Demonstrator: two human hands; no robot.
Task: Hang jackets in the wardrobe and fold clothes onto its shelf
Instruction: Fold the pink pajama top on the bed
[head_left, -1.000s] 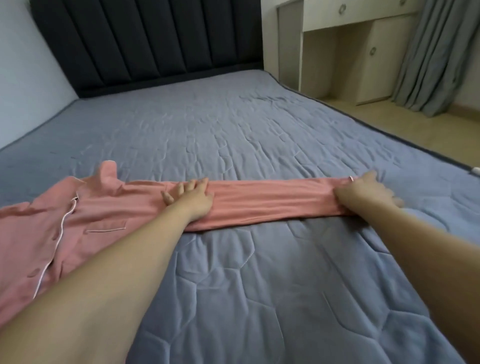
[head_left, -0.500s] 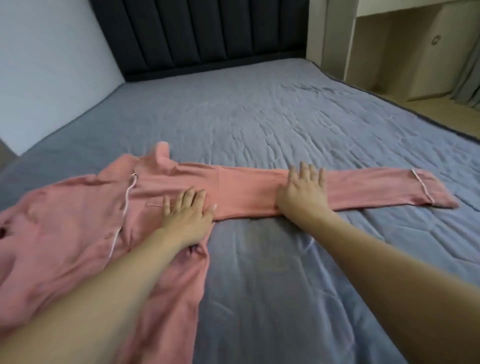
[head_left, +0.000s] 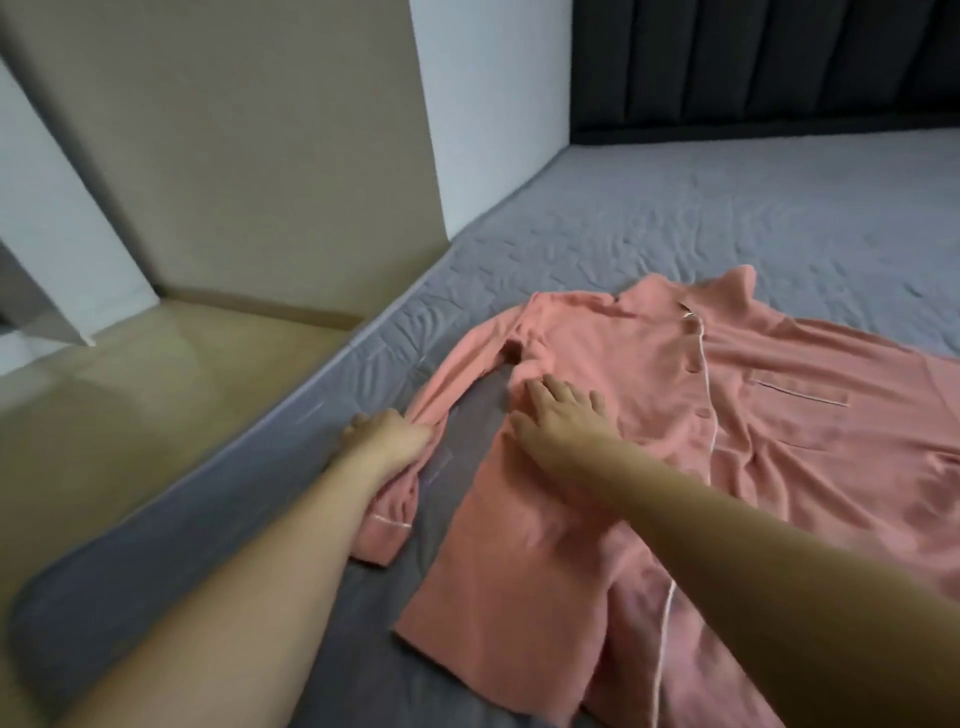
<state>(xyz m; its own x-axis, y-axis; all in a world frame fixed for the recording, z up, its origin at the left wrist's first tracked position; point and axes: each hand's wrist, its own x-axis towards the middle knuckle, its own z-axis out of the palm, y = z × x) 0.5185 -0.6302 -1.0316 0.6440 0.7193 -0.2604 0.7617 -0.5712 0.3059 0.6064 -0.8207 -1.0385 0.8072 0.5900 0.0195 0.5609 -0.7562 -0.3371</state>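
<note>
Left hand (head_left: 387, 436) near the bed's (head_left: 727, 197) edge, fingers curled around the pink sleeve (head_left: 415, 452). Right hand (head_left: 558, 415) lies flat, fingers spread, pressing the pink pyjama shirt (head_left: 649, 441), which is spread out, buttoned front up, on the grey bed.

Bed (head_left: 753, 208), grey quilted cover: centre and right of frame. Dark padded headboard (head_left: 753, 62): upper right. Beige panel (head_left: 234, 145) and wooden floor (head_left: 130, 405): left. White wall (head_left: 493, 104): upper centre.

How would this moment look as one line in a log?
stage: folding | pink pajama shirt: flat on bed | left hand: grips sleeve | right hand: presses shirt
</note>
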